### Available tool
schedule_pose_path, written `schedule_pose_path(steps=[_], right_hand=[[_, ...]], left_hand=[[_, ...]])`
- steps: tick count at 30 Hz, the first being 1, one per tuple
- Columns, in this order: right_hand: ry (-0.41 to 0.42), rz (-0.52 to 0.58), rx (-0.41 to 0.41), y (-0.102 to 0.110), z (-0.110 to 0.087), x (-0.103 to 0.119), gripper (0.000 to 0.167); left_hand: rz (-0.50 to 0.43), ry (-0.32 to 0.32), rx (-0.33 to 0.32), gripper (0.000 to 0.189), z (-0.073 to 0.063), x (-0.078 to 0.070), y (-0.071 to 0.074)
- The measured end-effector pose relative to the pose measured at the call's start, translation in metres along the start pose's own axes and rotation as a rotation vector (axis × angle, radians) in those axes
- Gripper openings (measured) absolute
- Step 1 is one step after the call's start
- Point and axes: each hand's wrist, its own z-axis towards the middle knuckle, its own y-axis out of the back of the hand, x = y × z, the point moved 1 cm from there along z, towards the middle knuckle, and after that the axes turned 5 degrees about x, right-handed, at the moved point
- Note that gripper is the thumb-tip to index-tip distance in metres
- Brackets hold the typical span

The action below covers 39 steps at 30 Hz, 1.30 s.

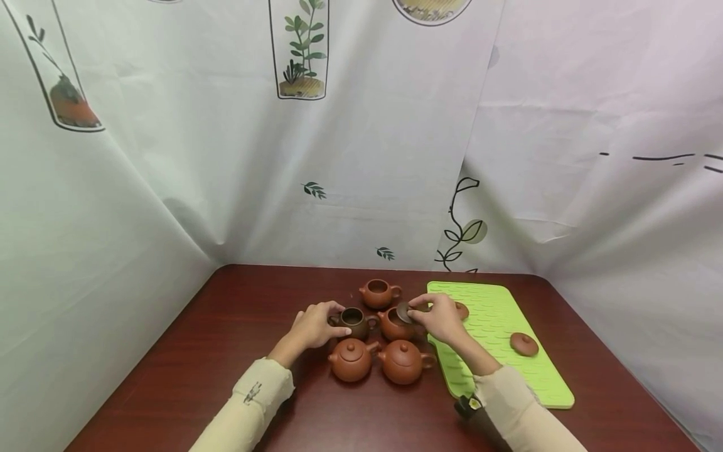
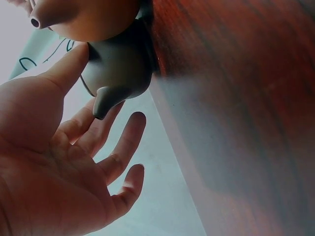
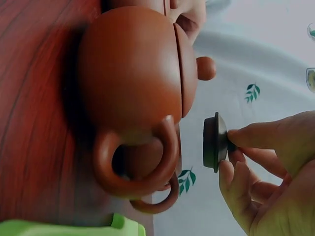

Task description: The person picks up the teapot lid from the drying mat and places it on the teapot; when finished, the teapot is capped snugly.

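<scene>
While right grip (image 1: 440, 318) pinches dark lid (image 3: 210, 143) at fingertips (image 3: 241, 135), left grip (image 1: 315, 325) holds dark teapot (image 1: 354, 329) — on spout (image 2: 109, 99) side

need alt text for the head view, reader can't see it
A person's right hand holds a dark lid near an open reddish-brown teapot, while the left hand curves around one side of an open dark teapot. Another open teapot stands behind and two lidded teapots in front, on a dark red table. At right, a green mat bears two reddish lids.
</scene>
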Motion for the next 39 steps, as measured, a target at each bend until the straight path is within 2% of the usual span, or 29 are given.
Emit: schedule_pose_path(steps=[12, 23, 39], right_hand=[[0.001, -0.02, -0.001, -0.016, 0.008, 0.01, 0.007], [0.027, 0.035, 0.034, -0.035, 0.015, 0.021, 0.007], [0.068, -0.014, 0.036, -0.049, 0.023, 0.033, 0.008]], left_hand=[[-0.006, 0.0, -0.005, 0.048, 0.0, 0.002, -0.001], [-0.008, 0.005, -0.005, 0.048, -0.001, 0.002, -0.001], [-0.018, 0.004, -0.003, 0.048, 0.002, 0.002, -0.002]])
